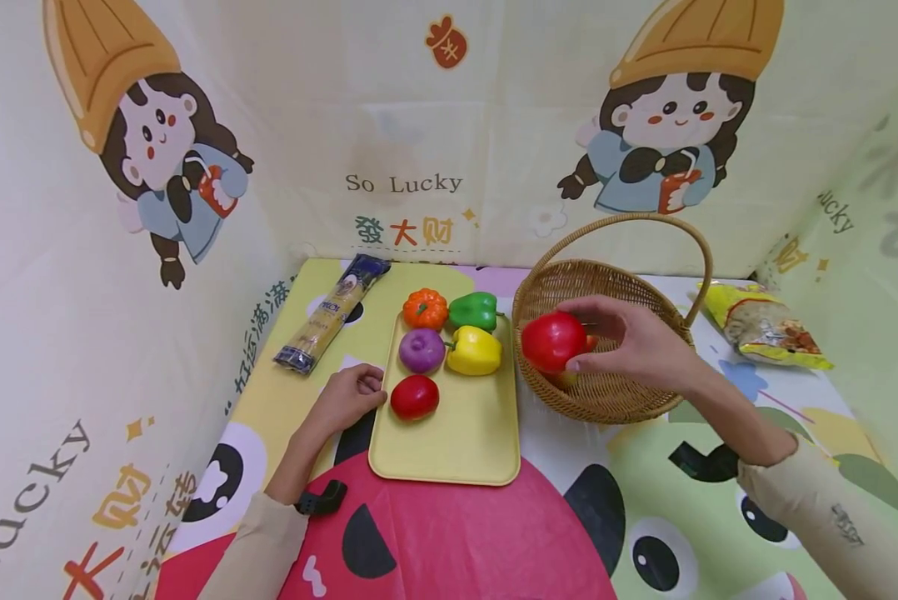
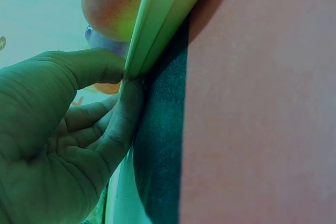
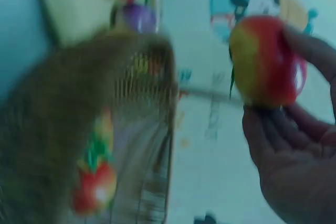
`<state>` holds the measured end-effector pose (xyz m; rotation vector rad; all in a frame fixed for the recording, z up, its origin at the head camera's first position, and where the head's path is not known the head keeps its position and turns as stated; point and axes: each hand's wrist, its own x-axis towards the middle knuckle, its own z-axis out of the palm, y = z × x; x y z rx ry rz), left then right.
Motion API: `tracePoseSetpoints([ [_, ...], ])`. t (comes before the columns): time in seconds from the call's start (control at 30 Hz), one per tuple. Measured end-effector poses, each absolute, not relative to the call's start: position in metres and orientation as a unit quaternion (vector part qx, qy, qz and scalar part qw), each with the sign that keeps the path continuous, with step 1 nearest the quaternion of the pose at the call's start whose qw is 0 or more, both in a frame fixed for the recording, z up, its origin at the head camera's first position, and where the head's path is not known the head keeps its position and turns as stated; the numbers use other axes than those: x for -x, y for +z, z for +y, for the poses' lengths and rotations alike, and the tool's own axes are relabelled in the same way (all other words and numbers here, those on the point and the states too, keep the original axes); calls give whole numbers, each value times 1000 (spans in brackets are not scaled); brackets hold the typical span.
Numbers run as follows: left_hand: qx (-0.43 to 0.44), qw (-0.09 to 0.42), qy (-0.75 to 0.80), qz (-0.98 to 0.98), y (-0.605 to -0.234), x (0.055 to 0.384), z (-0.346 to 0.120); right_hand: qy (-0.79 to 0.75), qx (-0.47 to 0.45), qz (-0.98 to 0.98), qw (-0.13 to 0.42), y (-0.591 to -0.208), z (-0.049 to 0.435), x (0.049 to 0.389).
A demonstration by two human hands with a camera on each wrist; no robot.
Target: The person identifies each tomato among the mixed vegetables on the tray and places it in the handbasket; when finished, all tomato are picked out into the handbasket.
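Observation:
My right hand (image 1: 629,337) grips a red apple (image 1: 553,342) over the left part of a wicker basket (image 1: 606,408). Yellow shows on one side of this apple in the right wrist view, with the thumb and fingers on opposite sides of it. More red-and-yellow fruit (image 3: 97,187) lies inside the basket. My left hand (image 1: 350,397) pinches the left rim of a yellow tray (image 1: 456,454) between thumb and fingers. On the tray sit a red mango (image 1: 415,397), a purple onion (image 1: 421,350), a yellow bell pepper (image 1: 474,350), a green bell pepper (image 1: 474,311) and an orange pumpkin (image 1: 425,309).
A pack of noodles (image 1: 332,315) lies slantwise to the left of the tray. To the right of the basket is a yellow bag of dried food (image 1: 767,325). The basket's tall handle (image 1: 621,218) arches above its rim. Printed cloth walls (image 1: 419,125) enclose the table.

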<state>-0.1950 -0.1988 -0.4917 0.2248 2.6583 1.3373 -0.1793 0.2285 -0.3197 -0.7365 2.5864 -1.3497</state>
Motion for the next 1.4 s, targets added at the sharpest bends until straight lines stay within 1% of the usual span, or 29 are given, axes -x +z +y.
tracePoseSetpoints([
  [0.1, -75, 79, 446, 888, -492, 195, -200, -445, 264, 851, 85, -316, 246, 200],
  [0.3, -72, 78, 445, 889, -493, 196, -201, -433, 256, 854, 128, -319, 263, 237],
  [0.47, -76, 80, 452, 885, -493, 196, -202, -421, 256, 854, 164, -333, 269, 264],
  [0.63, -73, 90, 455, 883, -494, 194, -202, -441, 272, 829, 212, -357, 273, 283],
  [0.8, -72, 90, 457, 882, -493, 193, -202, -444, 271, 822, 232, -375, 272, 299],
  [1.0, -75, 83, 454, 884, -494, 195, -202, -442, 290, 807, 262, -383, 268, 315],
  [1.4, -77, 81, 462, 880, -491, 194, -201, -430, 284, 806, 291, -396, 264, 326],
])
